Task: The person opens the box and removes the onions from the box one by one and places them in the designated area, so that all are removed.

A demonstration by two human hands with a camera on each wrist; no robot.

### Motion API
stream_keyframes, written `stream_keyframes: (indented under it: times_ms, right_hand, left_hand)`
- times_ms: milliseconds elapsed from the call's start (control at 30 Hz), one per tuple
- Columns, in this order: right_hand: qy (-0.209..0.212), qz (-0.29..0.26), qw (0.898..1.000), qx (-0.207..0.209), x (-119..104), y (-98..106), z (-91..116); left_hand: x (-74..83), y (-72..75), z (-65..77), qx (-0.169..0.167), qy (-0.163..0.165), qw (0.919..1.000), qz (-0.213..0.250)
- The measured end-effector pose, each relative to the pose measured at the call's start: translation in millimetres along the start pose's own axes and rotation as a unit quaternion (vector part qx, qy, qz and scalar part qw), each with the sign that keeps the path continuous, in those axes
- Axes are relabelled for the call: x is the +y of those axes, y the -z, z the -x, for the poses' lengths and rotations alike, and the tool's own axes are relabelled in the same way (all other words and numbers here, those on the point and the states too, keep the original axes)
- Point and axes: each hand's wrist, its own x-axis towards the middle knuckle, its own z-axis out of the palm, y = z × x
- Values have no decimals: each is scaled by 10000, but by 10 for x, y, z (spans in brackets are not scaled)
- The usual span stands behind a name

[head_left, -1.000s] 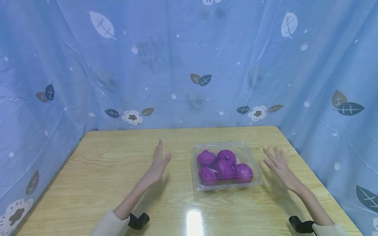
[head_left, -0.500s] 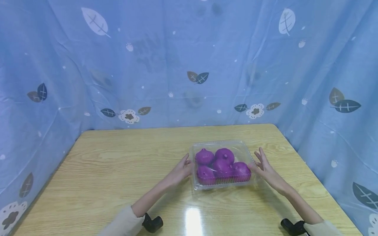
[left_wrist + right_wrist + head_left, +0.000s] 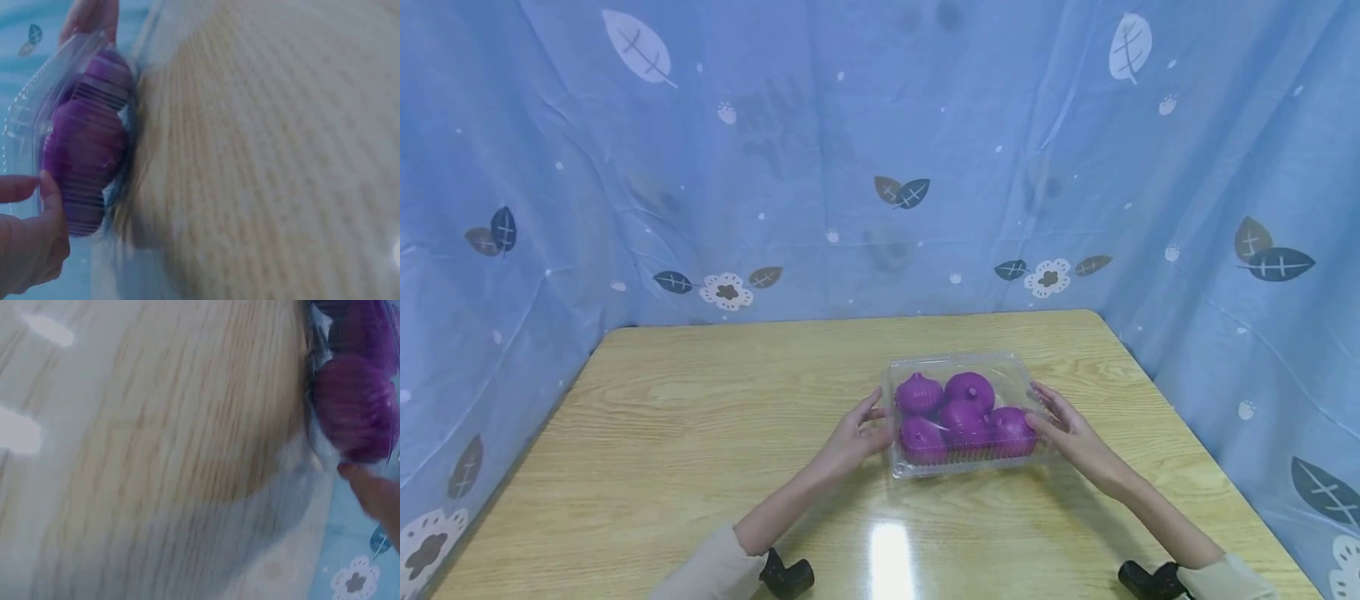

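We've got a clear plastic box [image 3: 1013,385] right of the desk's [image 3: 700,417] middle, btwn both hands, turned at a slight angle w/ its R end a bit farther back. Can't tell if its base is flat on the wood or a touch raised.

Inside we count 5 purple onions [image 3: 967,419], bunched toward the L & front; 2 in back, rest in front of them, approx. The back L one has its pointed tip up. The box's back R corner shows bare plastic; the front wall is ribbed.

L hand [image 3: 852,435] grips the box's L side, thumb nearer us & forefinger farther back. R hand [image 3: 1081,442] grasps the R side, thumb over the edge by the front R onion, other fingers farther back. In the L wrist view we see both hands on the box, 1 at each end. R wrist view's blurry, but we make out a digit at the box's edge next to an onion.

Both arms have pale sleeves [image 3: 718,568] & a black gadget [image 3: 787,575] at the wrist. Bright glare spot [image 3: 891,562] on the desk in front of the box. Blue curtain [image 3: 820,142] w/ leaf & flower prints runs behind & along both sides.
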Motion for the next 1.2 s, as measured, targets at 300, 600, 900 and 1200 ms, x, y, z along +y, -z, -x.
stream_keyframes:
  times_ms: [300, 600, 900, 1200]
  right_hand:
    - [123, -262, 9980, -558, 136, 96, 75]
    - [-76, -130, 9991, -384, 132, 96, 155]
    - [-313, -404, 9974, -498, 156, 63, 225]
    - [-517, -630, 9964, -223, 84, 62, 254]
  left_hand:
    - [-5, -88, 19, 251, 123, 9983, 521]
    - [5, -144, 1, 401, 650, 9916, 1048]
    - [-10, -140, -21, 367, 782, 9899, 1122]
    - [52, -118, -28, 682, 715, 9892, 1086]
